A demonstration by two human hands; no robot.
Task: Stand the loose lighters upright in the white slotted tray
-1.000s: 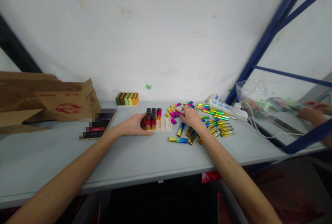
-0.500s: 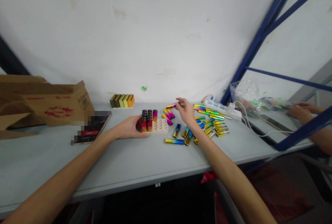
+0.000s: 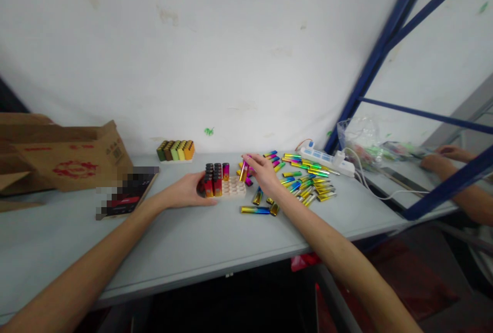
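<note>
Since the earlier frame, the right hand (image 3: pixel 262 171) has come down from above the loose pile towards the white tray (image 3: pixel 234 186), bringing a pink-and-gold lighter (image 3: pixel 243 171) pinched narrowly between thumb and fingers. That lighter tilts just above the tray's right end. The left hand (image 3: pixel 184 190) curves wide around the tray's left end, fingers behind and thumb in front; how firmly it presses cannot be told. Black-topped red lighters (image 3: pixel 213 184) stand upright in the tray's left part, with a purple-and-orange lighter (image 3: pixel 226 170) beside them; the holes to the right are bare.

Loose shiny lighters (image 3: pixel 308 173) crowd the counter (image 3: pixel 173 251) right of the tray, and a yellow-and-blue lighter (image 3: pixel 254 210) lies near its front right corner. A block of green, brown, yellow and orange lighters (image 3: pixel 175 151) stands behind and left of the tray. Farther left are a dark-screened device (image 3: pixel 129 191), partly pixelated, and an open brown box (image 3: pixel 77 158). Well right of the tray lie a white power strip (image 3: pixel 327 161) and a clear bag (image 3: pixel 362 140), near a blue frame (image 3: pixel 365 84); another person's hands (image 3: pixel 439 163) are beyond it.

The box bears a red emblem, red print and small dark symbols, too blurred to read. The device shows a red band; its writing is illegible.
</note>
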